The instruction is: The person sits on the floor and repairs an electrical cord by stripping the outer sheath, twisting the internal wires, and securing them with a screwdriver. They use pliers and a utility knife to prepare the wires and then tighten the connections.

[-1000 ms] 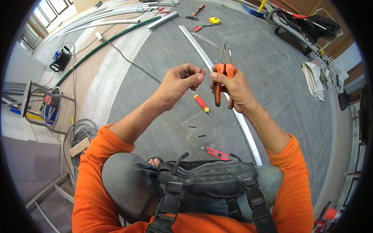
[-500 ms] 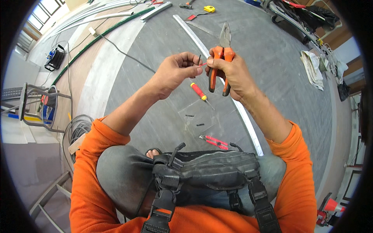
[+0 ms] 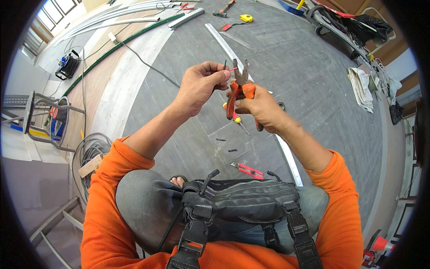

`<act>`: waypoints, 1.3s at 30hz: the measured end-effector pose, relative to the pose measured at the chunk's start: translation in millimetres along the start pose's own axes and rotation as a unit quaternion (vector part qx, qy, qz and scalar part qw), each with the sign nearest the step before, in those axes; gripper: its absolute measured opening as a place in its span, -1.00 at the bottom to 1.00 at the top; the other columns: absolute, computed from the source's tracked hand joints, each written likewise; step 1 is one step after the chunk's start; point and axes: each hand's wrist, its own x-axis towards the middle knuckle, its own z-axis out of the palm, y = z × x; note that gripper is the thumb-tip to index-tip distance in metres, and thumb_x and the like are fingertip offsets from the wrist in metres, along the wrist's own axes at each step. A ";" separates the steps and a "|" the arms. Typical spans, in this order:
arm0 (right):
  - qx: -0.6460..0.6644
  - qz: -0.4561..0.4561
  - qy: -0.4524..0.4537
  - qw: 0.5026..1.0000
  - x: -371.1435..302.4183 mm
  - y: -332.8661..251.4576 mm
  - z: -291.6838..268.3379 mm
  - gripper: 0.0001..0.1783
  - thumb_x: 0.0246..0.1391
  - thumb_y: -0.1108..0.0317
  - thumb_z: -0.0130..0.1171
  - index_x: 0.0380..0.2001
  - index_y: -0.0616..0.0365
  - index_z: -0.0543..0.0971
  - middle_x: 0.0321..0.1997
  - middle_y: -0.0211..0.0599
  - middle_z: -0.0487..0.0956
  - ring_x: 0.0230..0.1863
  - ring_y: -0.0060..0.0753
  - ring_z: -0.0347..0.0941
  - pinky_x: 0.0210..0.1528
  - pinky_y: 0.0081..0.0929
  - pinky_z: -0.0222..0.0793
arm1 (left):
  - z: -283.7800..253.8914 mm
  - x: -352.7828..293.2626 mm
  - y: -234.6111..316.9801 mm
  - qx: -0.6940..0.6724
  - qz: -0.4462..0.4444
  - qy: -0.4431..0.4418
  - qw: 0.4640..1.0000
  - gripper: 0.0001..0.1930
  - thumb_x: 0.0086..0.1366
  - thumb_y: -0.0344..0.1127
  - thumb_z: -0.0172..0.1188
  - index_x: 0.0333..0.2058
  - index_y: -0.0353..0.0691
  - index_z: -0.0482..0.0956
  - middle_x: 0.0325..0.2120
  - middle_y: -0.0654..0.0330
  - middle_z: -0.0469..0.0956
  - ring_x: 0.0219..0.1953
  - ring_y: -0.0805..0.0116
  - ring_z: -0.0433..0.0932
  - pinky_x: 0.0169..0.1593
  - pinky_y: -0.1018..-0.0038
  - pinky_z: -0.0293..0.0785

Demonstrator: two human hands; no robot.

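Observation:
My left hand [image 3: 199,87] is closed, pinching a thin cable with a red wire [image 3: 233,69] and a dark wire [image 3: 225,64] sticking out of its fingertips. My right hand [image 3: 264,107] is wrapped round the orange-handled pliers [image 3: 244,85]. The plier jaws are spread and point away from me, one of them right beside the red wire's tip; whether they touch I cannot tell. Under the pliers a red and yellow screwdriver [image 3: 237,119] lies on the floor, partly hidden. Closer to my lap are a red utility knife [image 3: 250,171] and two short black scraps [image 3: 232,150].
A long metal profile [image 3: 290,159] runs across the grey floor [image 3: 179,130] beneath my right arm. Farther off lie a yellow tape measure [image 3: 246,18] and a hammer [image 3: 220,13]. Coiled cable [image 3: 92,145] and a metal-framed chair [image 3: 56,119] are at left, a loaded trolley [image 3: 345,31] far right.
My right hand has lowered the pliers and spread their handles, bringing the opened jaws beside the red wire. The left hand still pinches the wires. The view has shifted slightly.

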 end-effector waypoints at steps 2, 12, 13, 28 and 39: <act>-0.038 -0.024 -0.001 0.999 1.6 0.5 4.4 -0.71 0.15 0.46 0.16 -0.04 0.22 0.54 -0.28 -0.30 0.61 -0.28 -0.44 0.53 -0.19 -0.42 0.43 | 1.0 -1.5 0.7 0.001 0.001 0.010 1.000 -0.77 0.34 -0.33 0.37 -0.15 -0.37 0.62 -0.33 0.20 0.65 -0.31 0.47 0.63 -0.09 0.47 0.63; -0.110 -0.049 0.019 0.993 5.4 -4.0 14.3 -0.78 0.21 0.40 0.14 -0.09 0.20 0.50 -0.41 -0.37 0.53 -0.34 -0.45 0.47 -0.20 -0.39 0.41 | 5.3 -3.7 0.3 0.006 0.019 0.018 1.000 -0.79 0.35 -0.38 0.34 -0.15 -0.41 0.62 -0.31 0.11 0.68 -0.28 0.42 0.67 -0.10 0.46 0.66; -0.108 -0.045 0.021 0.993 4.9 -4.3 14.5 -0.79 0.22 0.40 0.14 -0.09 0.20 0.50 -0.41 -0.38 0.53 -0.34 -0.45 0.47 -0.20 -0.39 0.41 | 5.8 -3.9 0.7 0.009 0.018 0.018 1.000 -0.79 0.35 -0.38 0.34 -0.15 -0.41 0.62 -0.31 0.11 0.68 -0.28 0.42 0.67 -0.09 0.46 0.66; -0.158 -0.074 0.049 0.983 4.4 6.9 14.1 -0.73 0.29 0.34 0.19 -0.02 0.24 0.51 -0.23 -0.17 0.60 -0.16 -0.29 0.55 -0.05 -0.25 0.44 | 9.5 -6.7 -1.9 0.025 0.012 0.024 0.999 -0.78 0.35 -0.37 0.34 -0.15 -0.41 0.62 -0.31 0.10 0.67 -0.27 0.43 0.67 -0.08 0.47 0.65; -0.188 -0.035 0.053 0.980 -4.8 -12.7 19.3 -0.73 0.33 0.32 0.16 -0.01 0.26 0.49 -0.14 -0.12 0.60 -0.09 -0.23 0.56 0.01 -0.21 0.44 | 8.0 -7.4 -4.7 0.069 0.068 0.004 0.995 -0.79 0.35 -0.37 0.34 -0.14 -0.38 0.62 -0.30 0.13 0.67 -0.26 0.46 0.66 -0.07 0.47 0.66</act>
